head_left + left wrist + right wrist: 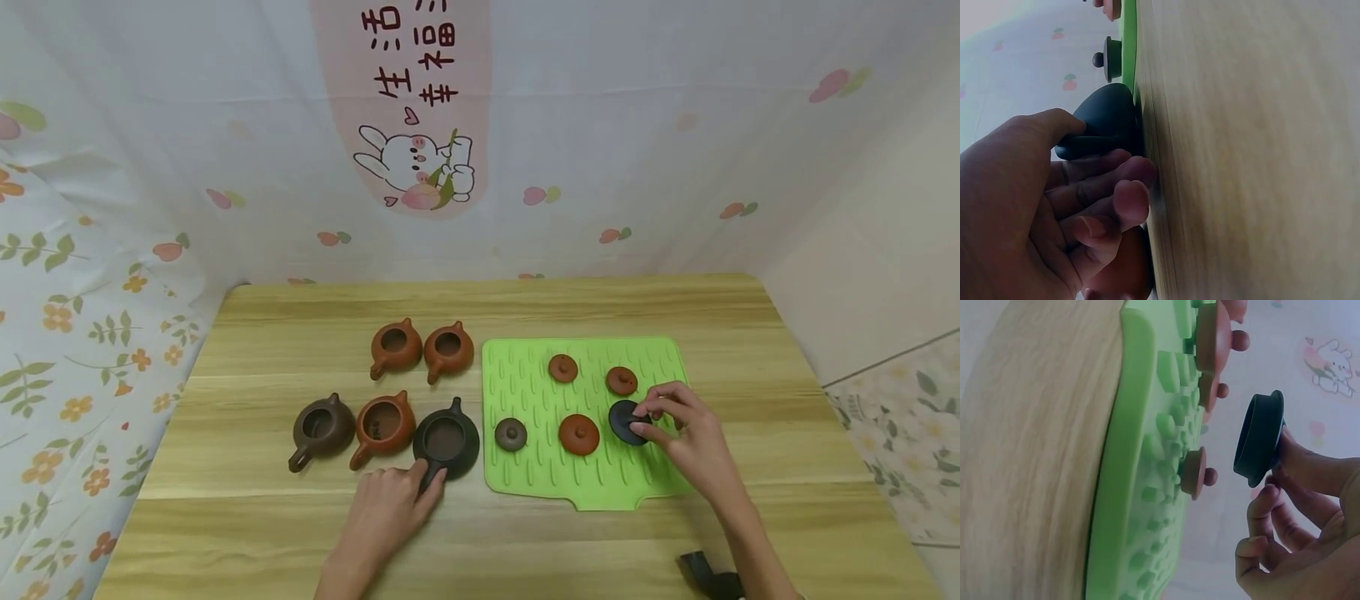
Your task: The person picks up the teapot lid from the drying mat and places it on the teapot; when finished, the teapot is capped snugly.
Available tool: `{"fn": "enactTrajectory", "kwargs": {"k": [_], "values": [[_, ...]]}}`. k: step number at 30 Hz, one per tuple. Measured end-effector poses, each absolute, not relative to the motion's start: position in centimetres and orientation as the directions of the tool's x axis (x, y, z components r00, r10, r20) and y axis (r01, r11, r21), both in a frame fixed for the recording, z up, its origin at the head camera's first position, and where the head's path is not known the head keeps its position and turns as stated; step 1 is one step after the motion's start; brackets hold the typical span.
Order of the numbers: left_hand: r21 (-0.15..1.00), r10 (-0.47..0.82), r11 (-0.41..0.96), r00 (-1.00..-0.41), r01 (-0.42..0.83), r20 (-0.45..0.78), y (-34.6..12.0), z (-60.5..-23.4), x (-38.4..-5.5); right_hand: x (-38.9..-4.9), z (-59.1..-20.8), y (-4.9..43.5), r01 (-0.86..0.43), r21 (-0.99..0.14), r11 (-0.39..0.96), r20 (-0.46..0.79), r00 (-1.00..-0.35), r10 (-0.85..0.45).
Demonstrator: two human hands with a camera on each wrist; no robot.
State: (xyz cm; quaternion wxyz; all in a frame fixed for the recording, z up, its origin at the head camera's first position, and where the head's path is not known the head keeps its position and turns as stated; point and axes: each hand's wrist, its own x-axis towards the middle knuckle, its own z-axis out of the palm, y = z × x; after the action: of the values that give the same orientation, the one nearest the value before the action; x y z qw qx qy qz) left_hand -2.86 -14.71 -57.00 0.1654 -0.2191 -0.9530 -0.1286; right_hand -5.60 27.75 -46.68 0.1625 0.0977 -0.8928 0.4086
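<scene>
Right, both hands busy. Left hand [390, 510] grips the black teapot [447, 442] by its handle [430, 477], thumb and index finger on it, other fingers loose in the left wrist view. Pot sits upright on the wooden table [247, 533], just left of the green mat [527, 481], spout facing away from the person.

Right hand [686, 429] pinches the black lid [622, 422] from its top side. Lid is up off the mat, over its right half; the right wrist view shows a clear gap.

On the mat, four lids: grey-brown [512, 434] front left, large orange [579, 434] front middle, two small reddish-brown [562, 368] ones behind.

Left of the black pot: orange teapot [384, 423], then dark brown teapot [321, 429]. Two reddish teapots [410, 347] side by side behind them. Dark curved object [702, 573] beside the right forearm, can't identify.
</scene>
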Motion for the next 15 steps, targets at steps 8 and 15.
{"fn": "enactTrajectory", "kwargs": {"k": [8,15], "values": [[0.171,0.366,0.876,-0.853,0.451,0.373,-15.0,-57.1,-2.7,-5.9,-46.3,27.1,-0.346,-0.693,0.632,0.385,-0.919,-0.08],[0.202,0.362,0.871,-0.864,0.447,0.349,-15.0,-57.2,-2.8,-6.0,-46.2,26.5,-0.358,-0.691,0.629,0.391,-0.916,-0.092]]}}
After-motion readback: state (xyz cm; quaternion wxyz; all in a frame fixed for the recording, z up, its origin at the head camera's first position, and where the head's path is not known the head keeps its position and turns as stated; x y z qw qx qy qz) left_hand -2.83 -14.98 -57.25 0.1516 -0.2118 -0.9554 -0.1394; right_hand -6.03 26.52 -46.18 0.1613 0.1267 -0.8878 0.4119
